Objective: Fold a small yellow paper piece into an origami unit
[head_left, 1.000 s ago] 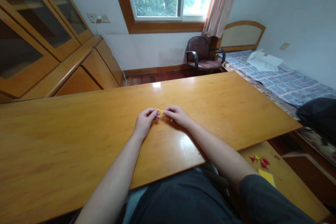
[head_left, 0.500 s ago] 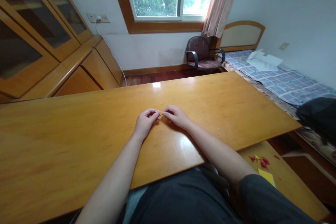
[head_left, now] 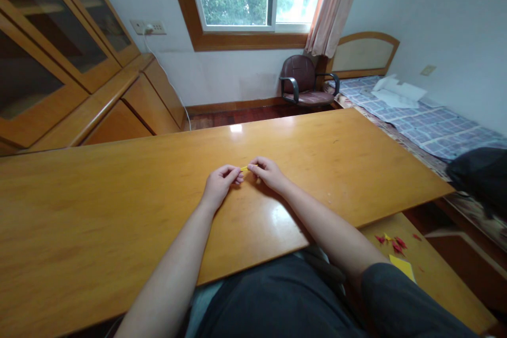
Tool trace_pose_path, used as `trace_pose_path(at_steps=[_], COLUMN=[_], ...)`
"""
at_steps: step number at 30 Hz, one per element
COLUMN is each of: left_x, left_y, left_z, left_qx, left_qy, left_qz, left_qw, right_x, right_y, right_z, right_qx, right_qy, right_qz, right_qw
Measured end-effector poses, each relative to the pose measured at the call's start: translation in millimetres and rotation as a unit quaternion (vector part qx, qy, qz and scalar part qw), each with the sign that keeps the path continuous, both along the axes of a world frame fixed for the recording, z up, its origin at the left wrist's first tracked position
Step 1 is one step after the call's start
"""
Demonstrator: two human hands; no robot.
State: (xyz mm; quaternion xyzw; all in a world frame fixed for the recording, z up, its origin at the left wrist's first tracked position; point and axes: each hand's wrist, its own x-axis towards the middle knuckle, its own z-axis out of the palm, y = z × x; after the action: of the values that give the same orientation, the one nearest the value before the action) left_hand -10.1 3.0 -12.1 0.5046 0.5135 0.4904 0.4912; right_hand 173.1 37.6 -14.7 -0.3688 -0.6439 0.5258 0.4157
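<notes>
A small, narrow piece of folded yellow paper (head_left: 244, 168) stretches between my fingertips, a little above the wooden table (head_left: 138, 200). My left hand (head_left: 221, 184) pinches its left end between thumb and fingers. At the other end, my right hand (head_left: 268, 173) pinches it the same way. Most of the paper is hidden by the fingers, so I cannot make out its exact shape.
On a lower wooden surface at the right lie several small red folded paper pieces (head_left: 397, 247), a yellow one (head_left: 387, 237) and a yellow paper sheet (head_left: 402, 267). Beyond the table are a brown armchair (head_left: 303, 79), a bed (head_left: 420, 116) and a black bag (head_left: 481, 177).
My right hand has shifted slightly right and away from me, widening the gap between my fingertips. More of the yellow paper shows between them. My left hand has hardly moved.
</notes>
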Motion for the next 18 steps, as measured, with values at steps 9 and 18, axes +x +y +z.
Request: trace_pose_path(at_steps=[9,18], left_x=[-0.7,0.9], left_y=[0.6,-3.8], left_z=[-2.4,0.3], left_qx=[-0.004,-0.025], left_qy=[0.022,0.054], left_qz=[-0.043,-0.105], left_qw=[0.999,0.993], right_x=[0.9,1.4], right_y=[2.2,2.5], right_z=[1.9,1.3], right_qx=[-0.084,-0.084], right_qy=[0.043,0.084], right_qz=[0.006,0.001], right_qw=[0.995,0.993])
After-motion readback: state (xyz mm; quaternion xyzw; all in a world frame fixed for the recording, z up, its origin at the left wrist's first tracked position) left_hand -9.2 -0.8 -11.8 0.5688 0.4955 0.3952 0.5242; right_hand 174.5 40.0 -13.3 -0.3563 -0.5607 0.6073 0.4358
